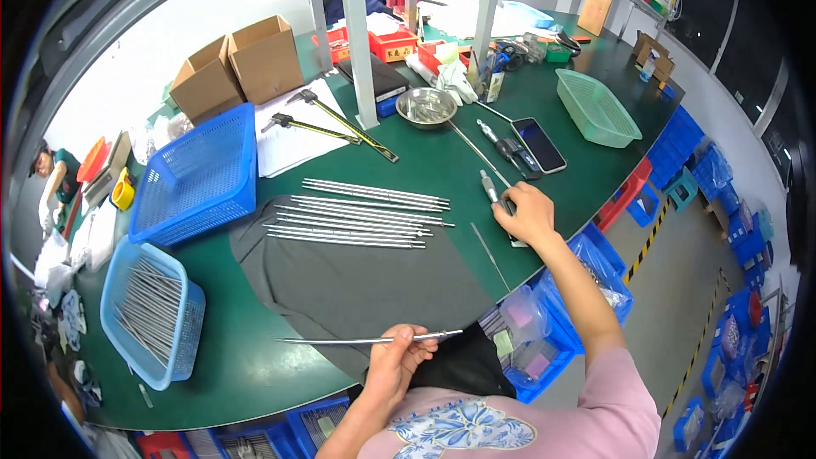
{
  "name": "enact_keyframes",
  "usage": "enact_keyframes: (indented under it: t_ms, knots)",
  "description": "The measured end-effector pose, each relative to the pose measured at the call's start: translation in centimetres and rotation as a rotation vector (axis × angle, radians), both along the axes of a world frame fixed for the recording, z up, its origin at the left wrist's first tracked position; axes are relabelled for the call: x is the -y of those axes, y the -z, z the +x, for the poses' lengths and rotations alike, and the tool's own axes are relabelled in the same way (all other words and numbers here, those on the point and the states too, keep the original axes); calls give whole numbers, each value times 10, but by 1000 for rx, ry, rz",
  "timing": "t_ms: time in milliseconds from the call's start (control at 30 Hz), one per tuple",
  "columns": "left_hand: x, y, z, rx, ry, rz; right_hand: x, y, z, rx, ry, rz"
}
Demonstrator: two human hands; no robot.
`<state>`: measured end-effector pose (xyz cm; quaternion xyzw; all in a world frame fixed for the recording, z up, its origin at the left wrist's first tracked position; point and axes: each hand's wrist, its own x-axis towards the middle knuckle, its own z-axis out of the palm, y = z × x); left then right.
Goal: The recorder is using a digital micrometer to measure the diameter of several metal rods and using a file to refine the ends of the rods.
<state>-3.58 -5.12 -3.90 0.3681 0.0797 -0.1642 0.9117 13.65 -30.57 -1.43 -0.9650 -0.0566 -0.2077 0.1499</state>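
My left hand [393, 367] pinches a thin, shiny metal rod [336, 341] near its right end, level above the front of the dark grey cloth [357, 280]. At the right, my right hand [530, 214] is closed around a micrometer [488, 186]; its silver barrel sticks out past the fingers and most of its frame is hidden. A row of several similar rods [361, 219] lies across the back of the cloth. Between the cloth and my right hand lies a thin grey strip [488, 255].
Blue baskets [194, 174] stand at left, the nearer light-blue basket [192, 323] full of rods. Calipers [327, 123] lie on paper behind the cloth. Beyond my right hand are a second micrometer [501, 144], a phone [539, 146], a metal bowl [426, 108] and a green basket [597, 110].
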Motion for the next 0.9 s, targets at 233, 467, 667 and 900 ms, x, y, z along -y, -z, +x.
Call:
enact_keyframes:
  t_ms: [233,467,667,900]
  knots:
    - [3,0,8,0,-11,-44,-46,-19,-76,-121,-319,420]
    - [18,-29,27,-13,169,11,-74,-19,-118,-537,-476,917]
    - [2,-58,33,1089,-122,1378,-64,-3,-118,-563,-546,864]
    - [13,-26,38,1064,-84,1351,-48,-6,-123,-462,-406,714]
